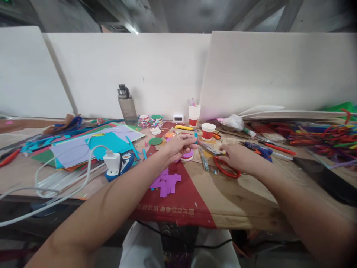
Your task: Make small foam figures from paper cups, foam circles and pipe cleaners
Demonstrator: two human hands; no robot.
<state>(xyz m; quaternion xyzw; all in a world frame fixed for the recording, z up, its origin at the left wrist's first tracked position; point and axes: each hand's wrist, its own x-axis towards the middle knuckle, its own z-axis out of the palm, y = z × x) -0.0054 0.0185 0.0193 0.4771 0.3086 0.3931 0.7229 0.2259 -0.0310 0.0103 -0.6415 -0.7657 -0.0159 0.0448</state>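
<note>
Just in front of the red-banded paper cup (208,131), the person's left hand (178,146) pinches a small teal strip (196,140) between thumb and fingertips, holding it a little above the cardboard-covered table (245,197). To the cup's right and nearer the person, the right hand (237,156) rests on the red-handled scissors (223,163), fingers curled over the handle loops; whether they are threaded through the loops cannot be told. The scissor blades point toward the teal strip and lie flat on the cardboard. Below the left hand sits a white and pink disc (187,155), and nearer the person than the cup lie purple paper scraps (166,183) on a red patch of the cardboard. Left of the cup are a green circle (155,141), a stack of coloured sheets (95,147) and a white plug with cable (112,161). Behind the cup stands a taller cup holding pens (194,114), and farther left of it a grey water bottle (126,105). Right of the cup lies a tangle of coloured pipe cleaners (315,136).
</note>
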